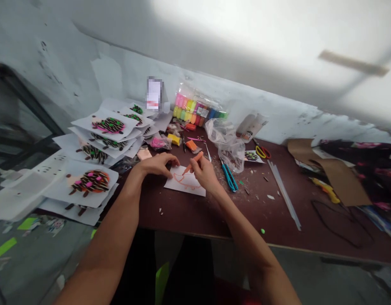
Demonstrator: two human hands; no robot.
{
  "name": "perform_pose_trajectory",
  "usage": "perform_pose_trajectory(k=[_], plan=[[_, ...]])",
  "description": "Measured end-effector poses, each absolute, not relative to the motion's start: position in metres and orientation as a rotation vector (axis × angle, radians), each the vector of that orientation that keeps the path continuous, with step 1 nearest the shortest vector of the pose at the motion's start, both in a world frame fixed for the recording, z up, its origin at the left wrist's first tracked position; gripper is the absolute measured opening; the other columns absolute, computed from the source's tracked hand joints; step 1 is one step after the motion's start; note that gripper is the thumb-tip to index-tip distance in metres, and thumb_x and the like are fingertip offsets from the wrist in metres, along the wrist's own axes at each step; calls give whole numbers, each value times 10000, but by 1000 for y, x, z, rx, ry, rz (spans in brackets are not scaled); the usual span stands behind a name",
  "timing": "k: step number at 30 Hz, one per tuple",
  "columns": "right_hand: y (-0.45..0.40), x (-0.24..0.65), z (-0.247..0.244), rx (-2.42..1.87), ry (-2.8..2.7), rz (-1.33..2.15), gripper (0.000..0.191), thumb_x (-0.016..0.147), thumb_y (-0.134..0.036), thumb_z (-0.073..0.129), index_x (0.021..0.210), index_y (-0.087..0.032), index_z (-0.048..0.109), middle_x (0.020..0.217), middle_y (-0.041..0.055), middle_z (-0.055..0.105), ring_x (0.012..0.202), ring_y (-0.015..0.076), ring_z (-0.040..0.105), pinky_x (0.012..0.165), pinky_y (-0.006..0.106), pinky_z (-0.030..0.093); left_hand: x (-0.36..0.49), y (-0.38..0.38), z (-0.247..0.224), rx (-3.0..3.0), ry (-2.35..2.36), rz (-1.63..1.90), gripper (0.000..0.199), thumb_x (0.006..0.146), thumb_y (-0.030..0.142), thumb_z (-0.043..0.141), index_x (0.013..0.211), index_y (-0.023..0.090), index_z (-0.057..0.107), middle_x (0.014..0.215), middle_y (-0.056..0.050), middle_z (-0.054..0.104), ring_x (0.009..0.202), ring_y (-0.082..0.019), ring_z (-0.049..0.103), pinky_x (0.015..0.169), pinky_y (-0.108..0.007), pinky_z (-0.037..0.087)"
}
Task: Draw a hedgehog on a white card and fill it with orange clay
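Note:
A small white sheet of paper [191,190] lies on the dark table, bearing an orange outline of a rounded animal with short legs. My right hand [204,171] is closed around an orange marker [193,163], its tip at the upper part of the drawing. At the sheet's upper left edge rests my left hand [159,164], holding nothing, with thumb and fingers apart and slightly curled. Beyond the hands lie an orange clay packet [192,146] and a yellow clay packet [174,139].
Left of my arm, paper sheets with clay hedgehogs [89,183] are stacked beside a white power strip [20,192]. Teal-handled scissors [230,177], clear glue sticks [285,195] and a yellow glue gun [325,189] lie rightward. Multicoloured clay packs [195,111] lean against the wall.

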State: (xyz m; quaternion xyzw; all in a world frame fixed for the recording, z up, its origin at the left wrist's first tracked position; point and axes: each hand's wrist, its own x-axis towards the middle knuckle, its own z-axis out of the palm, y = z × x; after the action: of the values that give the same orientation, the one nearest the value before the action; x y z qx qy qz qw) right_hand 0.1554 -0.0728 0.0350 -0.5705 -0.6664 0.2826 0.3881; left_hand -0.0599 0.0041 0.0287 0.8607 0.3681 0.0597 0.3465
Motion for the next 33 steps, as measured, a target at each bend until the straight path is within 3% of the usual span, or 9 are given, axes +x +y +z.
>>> perform_pose_trajectory(k=[8, 33], plan=[[-65, 135, 15, -1519, -1757, 579, 233, 986, -346, 511, 789, -222, 507, 711, 19, 650, 654, 176, 610, 628, 269, 380, -58, 3, 30, 2300, 975, 101, 509, 640, 330, 743, 1127, 196, 679, 1124, -53, 674, 1056, -251, 577, 918, -315, 443], [-63, 129, 11, -1501, -1855, 554, 183, 996, -295, 503, 830, -222, 528, 769, 31, 695, 702, 188, 653, 697, 281, 421, -58, 4, 26, 2363, 960, 127, 449, 664, 320, 715, 1096, 206, 677, 1124, -38, 672, 1067, -254, 581, 922, -325, 438]])
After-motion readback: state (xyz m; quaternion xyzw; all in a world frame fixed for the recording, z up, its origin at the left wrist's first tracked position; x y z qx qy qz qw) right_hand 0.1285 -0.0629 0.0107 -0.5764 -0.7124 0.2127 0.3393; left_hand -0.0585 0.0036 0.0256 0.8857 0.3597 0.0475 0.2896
